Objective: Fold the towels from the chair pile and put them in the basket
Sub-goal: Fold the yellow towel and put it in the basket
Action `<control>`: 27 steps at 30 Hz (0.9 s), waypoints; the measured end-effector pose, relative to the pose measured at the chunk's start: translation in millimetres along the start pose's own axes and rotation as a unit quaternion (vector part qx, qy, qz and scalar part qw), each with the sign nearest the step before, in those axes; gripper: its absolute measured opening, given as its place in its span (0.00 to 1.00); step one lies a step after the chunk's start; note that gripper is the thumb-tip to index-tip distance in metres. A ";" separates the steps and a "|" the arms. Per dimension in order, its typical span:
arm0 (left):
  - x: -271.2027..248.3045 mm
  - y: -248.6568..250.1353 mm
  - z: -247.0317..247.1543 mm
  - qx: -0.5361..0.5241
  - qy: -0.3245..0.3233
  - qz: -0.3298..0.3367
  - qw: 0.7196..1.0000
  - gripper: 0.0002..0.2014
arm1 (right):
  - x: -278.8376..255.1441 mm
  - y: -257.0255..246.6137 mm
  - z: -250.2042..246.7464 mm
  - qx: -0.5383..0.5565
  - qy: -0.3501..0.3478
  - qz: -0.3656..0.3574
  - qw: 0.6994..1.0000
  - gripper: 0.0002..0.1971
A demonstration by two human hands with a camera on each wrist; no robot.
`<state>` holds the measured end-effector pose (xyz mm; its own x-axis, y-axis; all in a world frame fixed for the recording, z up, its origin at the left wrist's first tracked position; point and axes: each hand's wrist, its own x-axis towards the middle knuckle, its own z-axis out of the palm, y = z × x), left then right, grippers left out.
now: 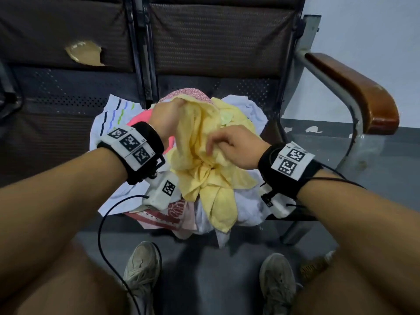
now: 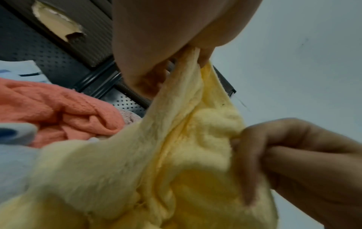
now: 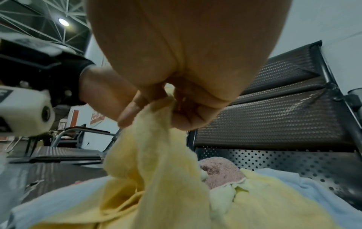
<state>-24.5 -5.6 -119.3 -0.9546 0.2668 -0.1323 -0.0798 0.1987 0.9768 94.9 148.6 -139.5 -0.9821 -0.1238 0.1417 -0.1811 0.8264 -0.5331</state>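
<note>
Head view: the left hand [image 1: 167, 115] and the right hand [image 1: 238, 146] each clenched a bunch of the yellow towel [image 1: 204, 164], which was lifted above the towel pile [image 1: 247, 110] on the chair seat [image 1: 56, 105]. The towel's loose end hung down over the pile's front edge. A white striped towel [image 1: 113, 114] lay at the pile's left side, a coral towel [image 1: 138, 119] beside it. A brown armrest [image 1: 354, 92] stood at the right, and two shoes [image 1: 141, 267] on the floor below.

Left wrist view: the left hand [image 2: 156, 46] pinched a gathered fold of the yellow towel [image 2: 137, 170]; the right hand [image 2: 303, 155] gripped it lower down. The coral towel [image 2: 58, 108] lay behind.

Right wrist view: the right hand [image 3: 176, 77] pinched the yellow towel [image 3: 156, 170] between thumb and fingers, above a pink towel [image 3: 219, 170] in the pile.
</note>
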 end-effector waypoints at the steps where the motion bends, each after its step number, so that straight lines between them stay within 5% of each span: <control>1: -2.9 3.3 2.7 -0.011 -0.002 0.000 1.000 0.15 | 1.2 -1.2 2.1 -0.024 -0.031 0.020 0.999 0.20; 5: -16.3 9.9 13.0 -0.068 -0.090 -0.006 0.994 0.13 | 4.8 -4.4 8.5 -0.059 -0.017 0.083 0.995 0.17; 8: -24.2 9.1 19.8 -0.078 -0.125 0.012 0.989 0.11 | 9.9 -9.6 11.3 0.024 0.025 0.086 0.996 0.16; 10: -26.7 8.9 21.8 -0.082 -0.117 0.029 0.989 0.12 | 12.8 -11.7 15.6 0.067 0.014 0.086 0.994 0.16; 17: -16.2 9.0 6.3 -0.121 -0.044 0.073 0.989 0.13 | 9.4 2.6 29.1 -0.032 -0.120 0.131 0.984 0.21; 20: -9.0 4.0 -0.6 -0.120 -0.011 0.082 0.989 0.13 | 6.8 6.5 24.7 -0.054 -0.113 0.130 0.984 0.25; 24: 10.5 -4.0 -19.0 -0.063 0.097 0.085 0.990 0.15 | 8.4 11.4 -8.5 -0.047 0.078 0.175 0.980 0.24; 27: 16.7 -7.6 -25.8 -0.034 0.106 0.078 0.991 0.19 | 6.9 14.6 -32.1 -0.047 0.203 0.160 0.965 0.21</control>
<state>-47.2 -27.0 -124.6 -0.9951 0.0836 0.0519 0.0606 0.1050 0.9926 87.1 177.5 -119.5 -0.8822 0.3555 0.3088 0.1521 0.8357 -0.5277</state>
